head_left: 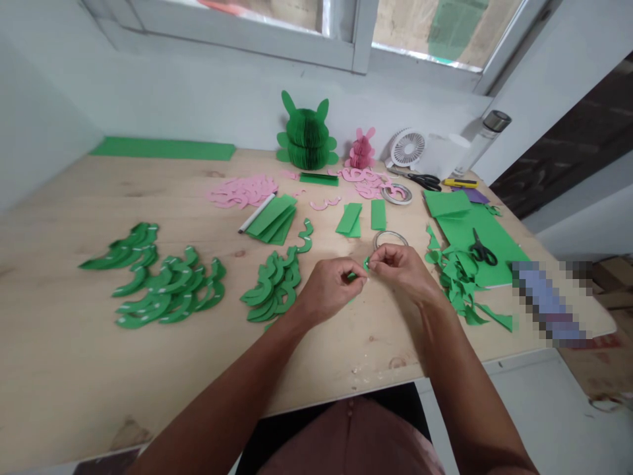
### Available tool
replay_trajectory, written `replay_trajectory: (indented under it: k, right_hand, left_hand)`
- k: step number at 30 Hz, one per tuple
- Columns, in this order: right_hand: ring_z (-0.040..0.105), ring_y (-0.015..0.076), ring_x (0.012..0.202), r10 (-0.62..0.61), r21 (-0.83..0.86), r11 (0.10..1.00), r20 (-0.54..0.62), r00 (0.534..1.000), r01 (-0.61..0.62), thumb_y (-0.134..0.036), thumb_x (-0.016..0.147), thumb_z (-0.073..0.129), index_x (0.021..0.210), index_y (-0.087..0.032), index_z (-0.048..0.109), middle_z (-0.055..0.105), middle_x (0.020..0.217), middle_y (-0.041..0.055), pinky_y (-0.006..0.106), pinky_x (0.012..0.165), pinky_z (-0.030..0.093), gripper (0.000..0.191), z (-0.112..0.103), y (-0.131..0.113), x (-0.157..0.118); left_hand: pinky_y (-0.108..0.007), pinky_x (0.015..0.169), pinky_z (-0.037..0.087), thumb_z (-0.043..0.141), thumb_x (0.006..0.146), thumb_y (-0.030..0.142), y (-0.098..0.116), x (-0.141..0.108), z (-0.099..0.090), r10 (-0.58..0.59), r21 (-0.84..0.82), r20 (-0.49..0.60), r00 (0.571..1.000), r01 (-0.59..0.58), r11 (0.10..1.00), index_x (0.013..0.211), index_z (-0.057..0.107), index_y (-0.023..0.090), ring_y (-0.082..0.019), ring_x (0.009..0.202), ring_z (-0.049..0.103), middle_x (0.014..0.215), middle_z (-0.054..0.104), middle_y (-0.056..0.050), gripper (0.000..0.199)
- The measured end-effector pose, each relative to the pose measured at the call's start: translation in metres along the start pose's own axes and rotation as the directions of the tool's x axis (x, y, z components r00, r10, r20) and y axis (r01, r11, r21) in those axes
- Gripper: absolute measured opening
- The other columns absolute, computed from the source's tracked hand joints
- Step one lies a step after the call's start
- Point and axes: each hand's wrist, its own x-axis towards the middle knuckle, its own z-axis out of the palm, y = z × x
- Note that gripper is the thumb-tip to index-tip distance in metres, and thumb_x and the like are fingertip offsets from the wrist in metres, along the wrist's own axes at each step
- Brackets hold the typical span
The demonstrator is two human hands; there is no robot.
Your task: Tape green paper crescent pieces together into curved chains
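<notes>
Between my hands is a small green paper piece (366, 264), mostly covered by the fingers. My left hand (332, 287) pinches it from the left; the fingertips of my right hand (399, 267) close on its right end. Just behind my right hand lies a tape roll (390, 239). Curved green cutouts, some with white strips, lie in a pile (274, 284) left of my left hand and in a larger pile (168, 290) farther left. Green scraps (457, 277) are heaped right of my right hand.
Black scissors (482, 251) rest on a green sheet (494, 231) at the right. Along the back stand a green paper figure (307, 138), a pink one (362, 150), a white fan (407, 148) and a bottle (482, 142). Pink cutouts (244, 191) lie before them.
</notes>
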Motion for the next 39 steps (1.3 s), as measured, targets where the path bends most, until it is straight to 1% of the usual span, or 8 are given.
replay_trajectory:
  k: [9, 16, 21, 23, 27, 32, 36, 39]
  right_hand:
    - [0.042, 0.0076, 0.052, -0.017, -0.046, 0.999, -0.001, 1.0, 0.017, -0.028, 0.065, 0.067, 0.066, -0.015, 0.06, 0.053, 0.057, -0.0032, 0.021, 0.05, 0.032, 0.015, 0.002, -0.002, -0.001]
    - [0.041, 0.008, 0.053, -0.035, -0.072, 0.997, -0.01, 0.999, 0.034, -0.029, 0.065, 0.066, 0.065, -0.015, 0.059, 0.052, 0.057, -0.0034, 0.022, 0.05, 0.031, 0.015, 0.001, -0.003, -0.001]
    - [0.041, 0.0084, 0.053, -0.06, -0.114, 0.992, -0.015, 0.998, 0.058, -0.029, 0.066, 0.065, 0.065, -0.016, 0.059, 0.051, 0.056, -0.0032, 0.022, 0.049, 0.031, 0.014, 0.001, -0.001, 0.0]
    - [0.04, 0.0081, 0.053, -0.072, -0.127, 0.989, -0.011, 0.997, 0.07, -0.027, 0.067, 0.064, 0.065, -0.016, 0.059, 0.051, 0.056, -0.0033, 0.022, 0.049, 0.031, 0.012, 0.001, 0.0, 0.0]
    - [0.041, 0.0079, 0.052, -0.069, -0.149, 0.987, -0.016, 0.997, 0.066, -0.025, 0.067, 0.062, 0.065, -0.016, 0.058, 0.051, 0.056, -0.0035, 0.022, 0.049, 0.032, 0.01, 0.001, -0.002, 0.0]
    - [0.042, 0.0083, 0.052, -0.072, -0.17, 0.983, -0.011, 0.997, 0.069, -0.025, 0.066, 0.061, 0.064, -0.016, 0.057, 0.051, 0.057, -0.0032, 0.022, 0.05, 0.033, 0.01, 0.002, -0.005, 0.0]
    - [0.042, 0.0085, 0.053, -0.081, -0.181, 0.981, -0.019, 0.997, 0.076, -0.025, 0.066, 0.06, 0.064, -0.017, 0.057, 0.052, 0.057, -0.0031, 0.022, 0.05, 0.033, 0.009, 0.003, -0.005, 0.0]
    - [0.043, 0.0085, 0.053, -0.093, -0.18, 0.98, -0.021, 0.995, 0.087, -0.024, 0.066, 0.059, 0.064, -0.017, 0.056, 0.052, 0.057, -0.0029, 0.022, 0.05, 0.034, 0.008, 0.004, -0.005, 0.0]
  left_hand:
    - [-0.02, 0.056, 0.042, 0.056, 0.071, 0.014, -0.001, 0.001, 0.001, 0.01, -0.004, 0.007, 1.0, -0.01, 1.0, 0.068, 0.066, 0.017, -0.01, 0.059, 0.056, 0.066, 0.066, 0.0, 0.011]
    - [-0.021, 0.056, 0.041, 0.055, 0.071, 0.015, 0.0, 0.001, 0.001, -0.03, -0.052, 0.007, 1.0, 0.03, 0.998, 0.069, 0.066, 0.016, -0.01, 0.058, 0.054, 0.066, 0.065, 0.0, 0.011]
    - [-0.021, 0.06, 0.042, 0.058, 0.069, 0.016, -0.005, 0.004, 0.001, 0.001, -0.156, -0.018, 1.0, -0.004, 0.988, 0.066, 0.066, 0.017, -0.011, 0.067, 0.056, 0.072, 0.065, -0.002, 0.009]
    - [-0.02, 0.056, 0.041, 0.06, 0.068, 0.019, -0.007, 0.005, 0.002, -0.037, -0.26, -0.013, 0.999, 0.032, 0.965, 0.066, 0.066, 0.017, -0.01, 0.064, 0.055, 0.073, 0.064, -0.002, 0.007]
    - [-0.019, 0.045, 0.035, 0.064, 0.066, 0.025, -0.005, 0.005, 0.001, -0.165, -0.448, 0.002, 0.986, 0.148, 0.882, 0.067, 0.066, 0.015, -0.006, 0.051, 0.046, 0.076, 0.064, -0.002, 0.01]
    - [-0.019, 0.043, 0.033, 0.067, 0.062, 0.027, 0.003, 0.004, -0.002, -0.254, -0.524, 0.009, 0.967, 0.221, 0.823, 0.065, 0.066, 0.014, -0.004, 0.046, 0.04, 0.072, 0.064, -0.002, 0.014]
    - [-0.019, 0.042, 0.031, 0.069, 0.06, 0.026, 0.004, 0.004, -0.003, -0.284, -0.562, 0.03, 0.958, 0.251, 0.788, 0.066, 0.067, 0.013, -0.004, 0.045, 0.037, 0.063, 0.06, 0.0, 0.014]
    - [-0.018, 0.042, 0.029, 0.069, 0.061, 0.026, 0.003, 0.005, -0.003, -0.296, -0.564, 0.038, 0.954, 0.265, 0.782, 0.066, 0.067, 0.014, -0.004, 0.045, 0.036, 0.057, 0.057, 0.002, 0.014]
